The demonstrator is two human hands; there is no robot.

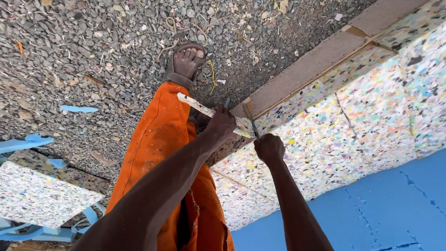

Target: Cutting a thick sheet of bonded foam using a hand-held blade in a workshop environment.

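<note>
Two hands work mid-frame: left hand (222,122) grips a thin, light foam strip (200,108), soft and floppy; right hand (268,148) clutches a slim knife (250,119) by its handle.

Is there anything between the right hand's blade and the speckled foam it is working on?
Nothing visible. The right hand holds a thin blade right at the edge of the speckled foam slab, where the left hand grips a foam strip.

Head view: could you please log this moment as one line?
left hand: holds foam strip | right hand: grips knife | foam slab edge
</note>
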